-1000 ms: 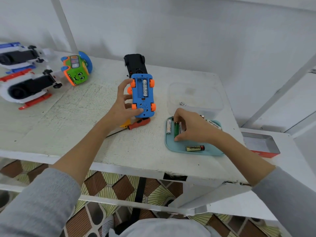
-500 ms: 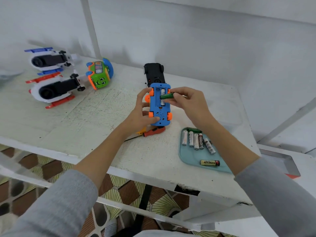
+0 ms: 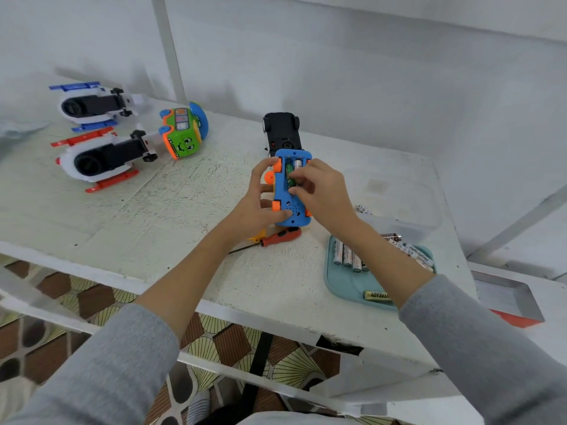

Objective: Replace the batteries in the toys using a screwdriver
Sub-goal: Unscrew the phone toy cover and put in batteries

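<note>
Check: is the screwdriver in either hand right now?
No, the screwdriver lies on the table while both hands work at the blue toy car.

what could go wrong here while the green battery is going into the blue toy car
The right hand presses the green battery into the blue toy car, and its fingers hide the ends, so it could seat the wrong way round unnoticed. The left hand holds the car propped off the table; a hard push might make it slip. The right forearm hangs over the blue tray of spare batteries and could knock them.
</note>
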Tool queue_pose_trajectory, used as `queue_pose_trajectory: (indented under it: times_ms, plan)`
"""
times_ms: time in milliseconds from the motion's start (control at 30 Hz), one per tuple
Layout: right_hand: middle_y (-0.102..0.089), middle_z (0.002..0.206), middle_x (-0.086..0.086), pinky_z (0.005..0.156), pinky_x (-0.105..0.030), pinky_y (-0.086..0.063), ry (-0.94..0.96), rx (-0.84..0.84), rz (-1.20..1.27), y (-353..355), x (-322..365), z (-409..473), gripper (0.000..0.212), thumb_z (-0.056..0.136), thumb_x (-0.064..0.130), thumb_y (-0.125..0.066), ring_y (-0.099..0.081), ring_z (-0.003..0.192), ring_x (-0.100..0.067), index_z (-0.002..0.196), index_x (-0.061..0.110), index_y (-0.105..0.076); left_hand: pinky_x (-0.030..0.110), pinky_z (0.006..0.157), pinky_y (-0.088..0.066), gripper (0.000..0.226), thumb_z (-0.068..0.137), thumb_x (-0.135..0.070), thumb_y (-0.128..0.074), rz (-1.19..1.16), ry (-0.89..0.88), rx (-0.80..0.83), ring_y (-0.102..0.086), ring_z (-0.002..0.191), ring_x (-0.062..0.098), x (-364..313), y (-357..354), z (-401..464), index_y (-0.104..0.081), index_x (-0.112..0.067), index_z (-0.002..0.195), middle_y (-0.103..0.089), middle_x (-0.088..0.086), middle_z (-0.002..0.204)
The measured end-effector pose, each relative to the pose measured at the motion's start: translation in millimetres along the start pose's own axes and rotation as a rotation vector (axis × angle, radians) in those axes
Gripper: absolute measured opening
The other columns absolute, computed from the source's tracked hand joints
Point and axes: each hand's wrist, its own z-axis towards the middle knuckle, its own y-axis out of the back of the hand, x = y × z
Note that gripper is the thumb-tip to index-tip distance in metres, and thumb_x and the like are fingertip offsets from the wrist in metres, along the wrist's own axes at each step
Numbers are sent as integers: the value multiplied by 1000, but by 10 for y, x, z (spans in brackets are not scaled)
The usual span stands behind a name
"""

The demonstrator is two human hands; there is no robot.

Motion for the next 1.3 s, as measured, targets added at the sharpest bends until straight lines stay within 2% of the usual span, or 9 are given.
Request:
queue_pose_trajectory:
  times_ms: [100,233,300,533,767,933,1033,1200,1300]
  plan:
    - [-58,81,-19,64,-11,-36,-15,-7,7,-42,-27,12,13,71,-8,-65,-51,70,-19,83,-5,-69,27,72,-58,87,82,11,-65,-5,5,-5,-65,96,26,-8,-1,4,-22,-43,135,-49,8,116]
    - [-56,77,-21,60,-31,-47,-6,13,8,-79,-52,27,9,75,-6,-61,-55,68,-30,79,-6,-69,27,72,-58,87,81,11,-65,-5,-6,-5,-65,94,23,-3,6,14,-22,-44,135,-50,6,114]
    - [-56,75,-22,58,-34,-47,6,20,-15,-97,-58,49,10,76,-5,-59,-55,65,-33,77,-7,-69,28,72,-58,88,81,11,-66,-8,0,-6,-66,92,23,-2,15,17,-22,-44,135,-50,9,115]
    - [-57,79,-19,61,-27,-37,7,96,-53,-95,-51,91,10,80,-3,-61,-49,66,-22,82,-7,-70,33,76,-59,90,79,11,-67,-17,2,-3,-65,94,27,9,28,25,-23,-44,134,-49,15,117]
    - [-54,82,-20,60,-29,-36,128,190,-146,-55,-26,39,26,85,4,-43,-40,73,-18,85,-8,-66,38,77,-59,90,78,12,-68,15,-12,-9,-64,96,27,10,23,32,-23,-42,134,-48,11,111]
    - [-54,83,-16,64,-12,-30,81,211,-98,19,-76,50,14,84,1,-56,-44,73,-16,88,-5,-68,40,77,-59,89,77,11,-69,28,-18,0,-65,93,27,7,23,40,-24,-42,133,-50,10,112]
    - [-58,81,-15,63,-8,-29,40,217,-90,33,-74,85,12,83,2,-61,-47,71,-14,86,-3,-72,36,75,-60,89,77,11,-69,47,-27,3,-65,94,27,12,24,48,-24,-41,134,-50,8,114]
    - [-66,79,-13,61,-11,-36,-56,208,-73,62,-13,180,10,79,6,-67,-53,67,-14,84,1,-74,30,75,-58,88,77,11,-69,59,-50,1,-61,102,22,28,31,50,-22,-36,136,-50,2,115]
    - [-68,81,-12,63,-14,-39,-83,199,-118,43,15,211,11,79,6,-66,-54,68,-14,83,0,-74,27,74,-58,88,78,11,-68,75,-54,1,-62,99,19,31,23,57,-21,-34,138,-50,-1,113]
